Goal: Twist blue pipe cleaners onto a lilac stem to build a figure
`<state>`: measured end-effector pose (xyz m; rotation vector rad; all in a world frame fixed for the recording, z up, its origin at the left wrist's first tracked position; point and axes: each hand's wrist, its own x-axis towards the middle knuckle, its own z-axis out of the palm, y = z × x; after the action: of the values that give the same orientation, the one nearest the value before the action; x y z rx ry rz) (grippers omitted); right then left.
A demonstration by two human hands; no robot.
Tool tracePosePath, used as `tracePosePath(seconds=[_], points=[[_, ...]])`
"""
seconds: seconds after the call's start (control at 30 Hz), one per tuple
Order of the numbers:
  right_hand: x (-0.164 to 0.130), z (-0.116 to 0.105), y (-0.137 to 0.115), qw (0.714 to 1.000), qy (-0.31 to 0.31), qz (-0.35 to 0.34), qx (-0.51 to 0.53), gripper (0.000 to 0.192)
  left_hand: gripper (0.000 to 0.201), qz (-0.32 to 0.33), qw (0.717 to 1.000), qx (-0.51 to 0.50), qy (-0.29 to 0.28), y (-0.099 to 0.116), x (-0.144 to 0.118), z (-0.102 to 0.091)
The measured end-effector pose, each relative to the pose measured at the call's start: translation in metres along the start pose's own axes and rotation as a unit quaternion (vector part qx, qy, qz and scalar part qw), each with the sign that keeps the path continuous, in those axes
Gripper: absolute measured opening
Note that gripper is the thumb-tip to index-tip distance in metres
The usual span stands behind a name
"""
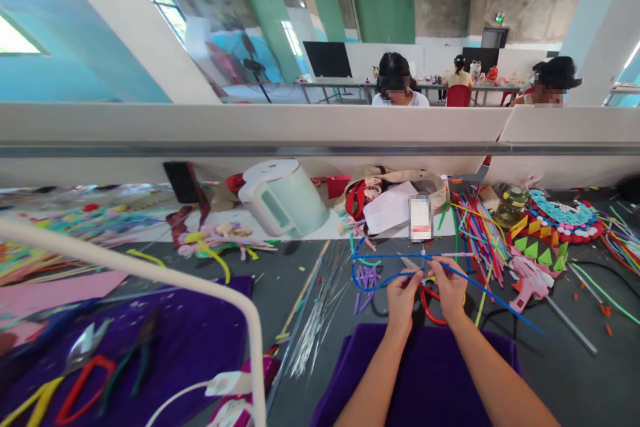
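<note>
Long blue pipe cleaners [480,280], bent into a loop on the left and running out long to the right, are held between my two hands. My left hand [401,300] pinches the blue stem near the middle. Close beside it, my right hand [451,288] also has its fingers pinched on the blue stem; the exact join is hidden by fingertips. Just beyond the fingertips lies a pale pink stem [461,255]. Below the hands rests a red scissors handle [431,312], partly covered. Short purple pieces [367,278] lie under the loop.
A pink glue gun [533,280] and coloured pipe cleaners [480,227] lie right. Silver wires [320,313], a light green kettle [290,200] and pliers [85,353] are left. A white bar [250,310] crosses the left foreground. A white partition [240,123] stands behind, with people beyond.
</note>
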<state>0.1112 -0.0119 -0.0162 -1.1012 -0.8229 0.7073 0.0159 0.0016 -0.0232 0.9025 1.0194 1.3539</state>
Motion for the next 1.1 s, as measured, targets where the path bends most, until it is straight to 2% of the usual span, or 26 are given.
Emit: tracePosePath(seconds=[0.1, 0.33, 0.47, 0.63, 0.77, 0.93, 1.1], points=[[0.001, -0.001, -0.001, 1.000, -0.009, 0.023, 0.009, 0.025, 0.023, 0.014, 1.000, 0.003, 0.001, -0.001, 0.000, 0.001], [0.005, -0.001, -0.001, 0.999, -0.022, 0.017, -0.027, 0.025, 0.018, 0.076, 0.996, 0.046, -0.015, -0.005, 0.002, -0.003], [0.006, -0.001, 0.000, 0.999, -0.036, 0.020, -0.014, 0.025, 0.017, 0.110, 0.990, 0.088, -0.032, -0.005, 0.000, -0.002], [0.008, 0.001, 0.011, 0.990, -0.047, 0.120, 0.065, 0.027, 0.012, 0.153, 0.978, 0.132, -0.049, -0.002, -0.001, -0.001], [0.011, 0.001, 0.016, 0.979, -0.021, 0.175, 0.098, 0.031, 0.012, 0.174, 0.969, 0.166, -0.049, -0.004, 0.001, -0.002], [0.011, 0.002, 0.013, 0.984, 0.006, 0.156, 0.090, 0.032, 0.015, 0.181, 0.958, 0.222, -0.023, -0.006, 0.002, -0.003], [0.008, 0.003, 0.011, 0.983, -0.013, 0.157, 0.094, 0.032, 0.013, 0.194, 0.957, 0.210, -0.049, -0.002, 0.000, -0.002]])
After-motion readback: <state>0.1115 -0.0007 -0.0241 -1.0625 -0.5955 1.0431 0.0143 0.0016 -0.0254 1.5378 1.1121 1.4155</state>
